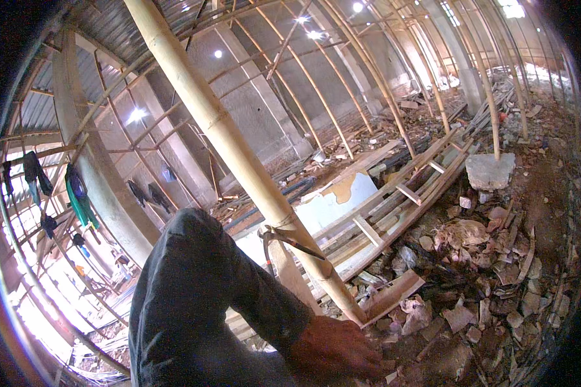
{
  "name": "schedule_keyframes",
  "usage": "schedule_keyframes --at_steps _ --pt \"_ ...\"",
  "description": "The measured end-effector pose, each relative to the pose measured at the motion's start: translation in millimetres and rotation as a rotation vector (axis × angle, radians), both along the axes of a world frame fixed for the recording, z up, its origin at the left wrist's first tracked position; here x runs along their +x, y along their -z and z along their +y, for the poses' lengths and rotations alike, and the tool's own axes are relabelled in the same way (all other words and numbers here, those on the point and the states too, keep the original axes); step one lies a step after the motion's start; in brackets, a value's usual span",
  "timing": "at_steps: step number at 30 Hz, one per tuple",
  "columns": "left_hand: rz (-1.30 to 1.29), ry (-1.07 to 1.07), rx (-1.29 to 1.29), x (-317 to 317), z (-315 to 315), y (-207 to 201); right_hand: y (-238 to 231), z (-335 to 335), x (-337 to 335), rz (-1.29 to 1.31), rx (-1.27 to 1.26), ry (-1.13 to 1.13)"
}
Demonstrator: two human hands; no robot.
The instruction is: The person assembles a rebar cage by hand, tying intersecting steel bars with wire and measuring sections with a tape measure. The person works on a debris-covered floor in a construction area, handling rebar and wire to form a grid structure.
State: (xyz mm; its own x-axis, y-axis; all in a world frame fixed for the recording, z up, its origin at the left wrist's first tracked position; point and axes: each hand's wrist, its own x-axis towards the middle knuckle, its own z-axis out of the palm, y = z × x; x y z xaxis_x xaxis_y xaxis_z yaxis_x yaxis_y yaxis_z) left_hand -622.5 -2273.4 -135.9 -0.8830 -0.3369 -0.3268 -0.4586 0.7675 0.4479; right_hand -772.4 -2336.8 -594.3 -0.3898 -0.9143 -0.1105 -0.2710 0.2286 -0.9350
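Observation:
Neither of my hands shows. My bent leg in dark trousers (181, 297) fills the lower middle, knee raised. Below its cuff a dim reddish-brown shape, seemingly my foot (336, 348), rests by the base of a thick bamboo pole (223, 129). The pole slants from the upper left down to the rubble. Wire is bound around it beside my shin. A pair of pincers (266, 240) hangs at this binding with no hand on it; one handle crosses the front of the pole, the other points down. Behind it, a pale wooden board (292, 271) leans.
A wooden ladder-like frame (394, 222) lies behind the pole, beside a white panel (342, 197). Broken rubble (478, 277) covers the ground to the right, around a concrete block (490, 171). More bamboo poles (381, 84) stand farther back. Clothes (77, 193) hang at the left.

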Motion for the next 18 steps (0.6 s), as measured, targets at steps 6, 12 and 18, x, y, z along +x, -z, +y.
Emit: schedule_keyframes --at_steps 6,12,18 --pt "-0.003 -0.072 0.103 8 -5 5 1 13 9 -0.013 -0.001 0.015" --pt "0.069 -0.063 0.161 10 -11 6 -13 69 14 -0.051 0.022 0.126" --pt "-0.068 -0.131 0.164 1 -5 -18 -70 176 41 -0.105 0.142 0.323"
